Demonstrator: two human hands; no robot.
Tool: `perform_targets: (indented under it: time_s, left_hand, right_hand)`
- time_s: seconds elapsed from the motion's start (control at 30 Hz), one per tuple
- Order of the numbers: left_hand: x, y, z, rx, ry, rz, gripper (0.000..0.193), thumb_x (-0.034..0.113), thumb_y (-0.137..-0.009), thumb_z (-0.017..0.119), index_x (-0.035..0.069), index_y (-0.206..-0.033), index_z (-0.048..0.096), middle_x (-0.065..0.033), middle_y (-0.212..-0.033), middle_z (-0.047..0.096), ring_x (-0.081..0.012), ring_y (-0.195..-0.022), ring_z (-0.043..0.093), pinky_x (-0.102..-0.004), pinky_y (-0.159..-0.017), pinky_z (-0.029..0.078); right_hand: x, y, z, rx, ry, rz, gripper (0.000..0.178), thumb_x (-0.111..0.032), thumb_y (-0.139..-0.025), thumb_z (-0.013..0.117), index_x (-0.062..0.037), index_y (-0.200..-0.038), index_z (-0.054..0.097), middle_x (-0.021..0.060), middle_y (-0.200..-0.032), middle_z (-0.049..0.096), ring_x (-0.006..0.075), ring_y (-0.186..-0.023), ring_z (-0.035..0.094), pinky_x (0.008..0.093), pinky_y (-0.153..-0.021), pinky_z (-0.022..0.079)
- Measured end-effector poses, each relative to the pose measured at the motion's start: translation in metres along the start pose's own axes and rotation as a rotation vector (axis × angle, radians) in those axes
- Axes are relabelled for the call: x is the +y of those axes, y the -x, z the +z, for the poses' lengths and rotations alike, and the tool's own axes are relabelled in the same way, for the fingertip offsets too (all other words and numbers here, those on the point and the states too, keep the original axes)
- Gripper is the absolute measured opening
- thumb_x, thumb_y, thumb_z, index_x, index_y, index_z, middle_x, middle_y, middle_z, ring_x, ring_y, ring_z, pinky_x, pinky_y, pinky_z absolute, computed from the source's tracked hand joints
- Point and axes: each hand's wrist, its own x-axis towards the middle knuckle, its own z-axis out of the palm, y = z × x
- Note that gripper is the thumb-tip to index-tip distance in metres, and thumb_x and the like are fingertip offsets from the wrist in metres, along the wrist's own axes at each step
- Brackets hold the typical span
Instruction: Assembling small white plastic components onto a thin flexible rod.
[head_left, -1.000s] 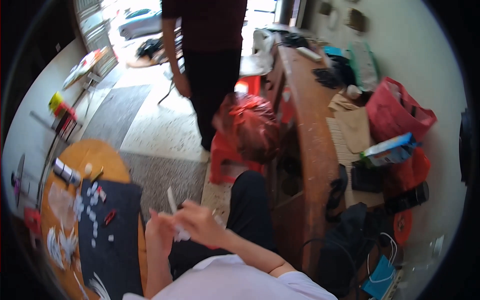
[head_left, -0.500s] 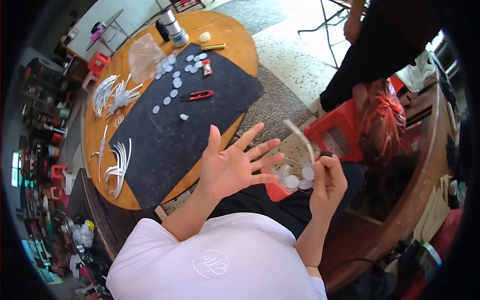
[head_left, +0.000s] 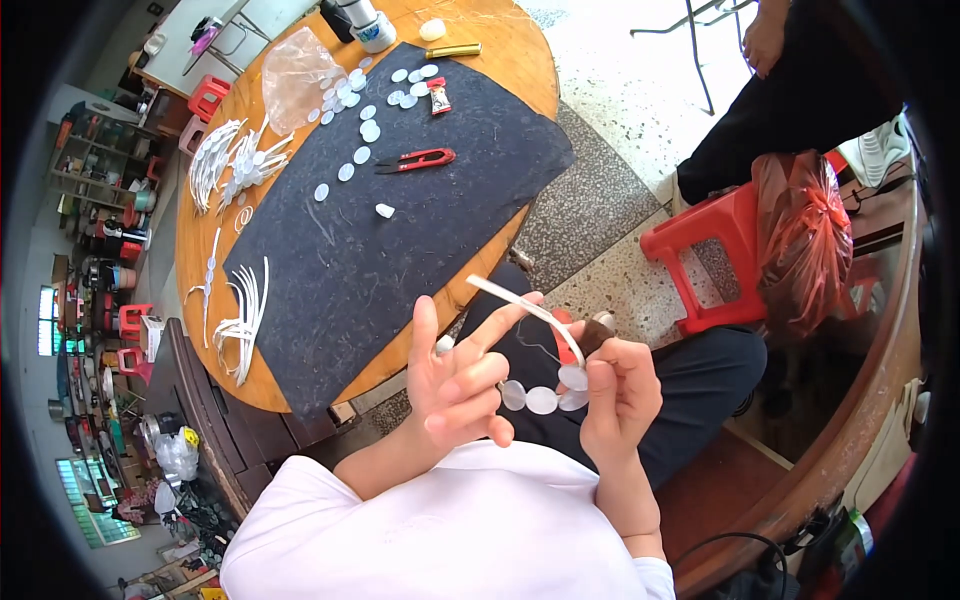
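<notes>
My right hand (head_left: 622, 400) pinches a string of round translucent discs (head_left: 541, 400) together with a narrow white strip (head_left: 525, 303), between thumb and bent fingers. The strip's free end points up and left. The discs hang in a curved row over my lap, towards my left hand (head_left: 458, 385). That hand is held up with thumb raised and index finger stretched towards the strip; its other fingers are half bent. Nothing shows in its grasp. Whether a fingertip touches the strip I cannot tell.
On the wooden table (head_left: 520, 70), a dark cloth (head_left: 400, 220) carries red-handled snips (head_left: 425, 158), loose discs (head_left: 346, 172) and a small white cap (head_left: 384, 211). Bundles of white strips (head_left: 245, 325) lie at the left. A red stool (head_left: 705, 255) with a red bag (head_left: 805, 235) stands right, near another person's leg.
My right hand has moved left with the discs and strip, whose free end now leans left. My left hand has turned, its fingers more bent. The view has shifted.
</notes>
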Motion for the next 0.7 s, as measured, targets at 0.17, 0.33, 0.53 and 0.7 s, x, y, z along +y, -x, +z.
perform_targets:
  time_s: [0.17, 0.33, 0.53, 0.7]
  left_hand:
    - [-0.003, -0.002, -0.003, 0.007, 0.064, 0.012, 0.089, 0.072, -0.081, 0.025, 0.022, -0.136, -0.025, -0.0107, -0.078, 0.047, -0.0256, -0.058, 0.059, -0.0640, -0.093, 0.032]
    - [-0.004, -0.004, -0.007, -0.039, 0.069, -0.012, 0.092, 0.073, -0.080, 0.027, 0.023, -0.135, -0.027, -0.0103, -0.077, 0.046, -0.0257, -0.058, 0.059, -0.0639, -0.092, 0.033]
    - [-0.004, -0.009, -0.011, -0.074, 0.090, -0.017, 0.094, 0.071, -0.080, 0.032, 0.024, -0.134, -0.029, -0.0096, -0.076, 0.044, -0.0258, -0.056, 0.058, -0.0632, -0.090, 0.036]
    - [-0.008, -0.011, -0.009, -0.096, 0.135, -0.025, 0.095, 0.068, -0.081, 0.036, 0.024, -0.134, -0.030, -0.0088, -0.073, 0.043, -0.0255, -0.055, 0.058, -0.0613, -0.087, 0.041]
  right_hand:
    - [0.011, 0.000, 0.008, -0.051, 0.050, -0.192, 0.006, -0.007, -0.090, 0.048, -0.0010, -0.091, 0.045, 0.0115, -0.076, 0.061, 0.0119, -0.051, 0.055, 0.0235, -0.044, 0.041]
    - [0.016, -0.001, 0.013, -0.110, 0.156, -0.362, 0.009, -0.001, -0.078, 0.054, 0.0001, -0.085, 0.047, 0.0169, -0.084, 0.063, 0.0146, -0.049, 0.054, 0.0233, -0.043, 0.039]
    - [0.022, 0.004, 0.021, -0.148, 0.252, -0.517, 0.016, 0.003, -0.068, 0.059, 0.0007, -0.080, 0.049, 0.0252, -0.097, 0.062, 0.0155, -0.047, 0.054, 0.0224, -0.041, 0.037]
    - [0.024, 0.007, 0.023, -0.116, 0.272, -0.567, 0.017, 0.003, -0.066, 0.059, 0.0006, -0.079, 0.048, 0.0273, -0.101, 0.061, 0.0139, -0.046, 0.053, 0.0209, -0.041, 0.036]
